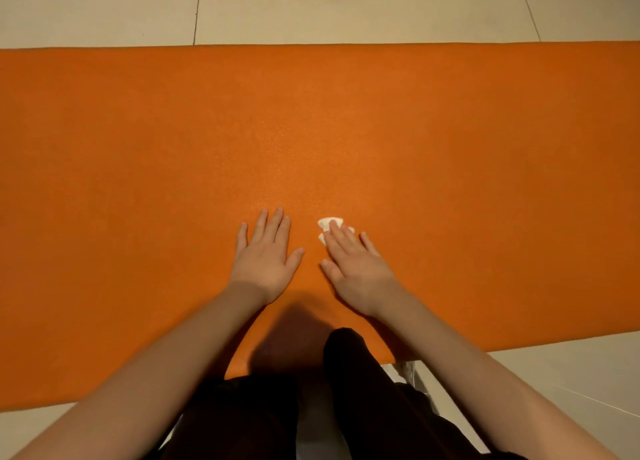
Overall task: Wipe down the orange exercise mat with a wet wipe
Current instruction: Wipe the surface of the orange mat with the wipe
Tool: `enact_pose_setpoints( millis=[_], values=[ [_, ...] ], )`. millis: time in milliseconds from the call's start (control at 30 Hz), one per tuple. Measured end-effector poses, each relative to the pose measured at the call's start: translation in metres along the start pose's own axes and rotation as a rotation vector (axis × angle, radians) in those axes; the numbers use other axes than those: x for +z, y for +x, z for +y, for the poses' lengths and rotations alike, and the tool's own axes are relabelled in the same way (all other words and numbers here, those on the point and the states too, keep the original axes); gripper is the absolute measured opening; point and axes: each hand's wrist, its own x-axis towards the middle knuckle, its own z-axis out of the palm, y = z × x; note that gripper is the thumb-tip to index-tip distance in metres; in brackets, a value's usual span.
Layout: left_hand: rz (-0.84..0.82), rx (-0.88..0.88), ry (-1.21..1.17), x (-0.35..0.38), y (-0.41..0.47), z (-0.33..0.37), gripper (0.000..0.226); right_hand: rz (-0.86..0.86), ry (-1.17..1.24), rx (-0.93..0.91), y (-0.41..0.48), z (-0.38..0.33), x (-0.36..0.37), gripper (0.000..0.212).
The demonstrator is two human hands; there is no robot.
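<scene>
A right hand presses a crumpled white wet wipe flat under straight fingers against the orange exercise mat, near its close edge, as cleaning goes on. Just beside it, the left hand lies palm-down with fingers spread, bracing on the mat and holding nothing. Both bare forearms reach forward from a crouching person in dark trousers, one knee over the mat's edge. The mat lies flat across a pale tiled floor. No damp streaks show, so progress is hard to judge; the wide stretches left, right and beyond appear still to need wiping.
</scene>
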Motion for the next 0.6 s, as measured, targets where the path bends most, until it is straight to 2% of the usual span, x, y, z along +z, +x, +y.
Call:
enact_pose_setpoints(
  millis=[100,200,267,333,433,467,600],
  values=[
    [-0.02,-0.005,0.018,0.002,0.002,0.0,0.067,0.005,-0.086,-0.054,0.004,0.019,-0.008,0.058],
    [-0.023,-0.014,0.027,0.003,0.004,0.0,0.067,0.088,-0.077,0.099,0.029,0.031,-0.014,0.059],
    [-0.006,-0.015,0.025,0.005,0.004,0.0,0.067,0.094,-0.027,0.128,0.037,0.018,-0.01,0.062],
    [0.007,-0.004,0.027,0.007,0.004,-0.001,0.07,0.046,-0.026,0.01,0.032,0.003,-0.002,0.063],
    [0.033,0.016,0.004,0.008,0.005,-0.002,0.092,0.033,-0.121,-0.133,0.03,0.017,-0.006,0.075],
    [0.033,0.018,0.01,0.008,0.005,-0.002,0.095,0.052,-0.144,-0.105,0.038,0.028,-0.011,0.079],
    [0.038,0.017,-0.033,0.006,0.008,-0.003,0.098,0.155,-0.05,0.165,0.065,0.039,-0.02,0.062]
  ],
)
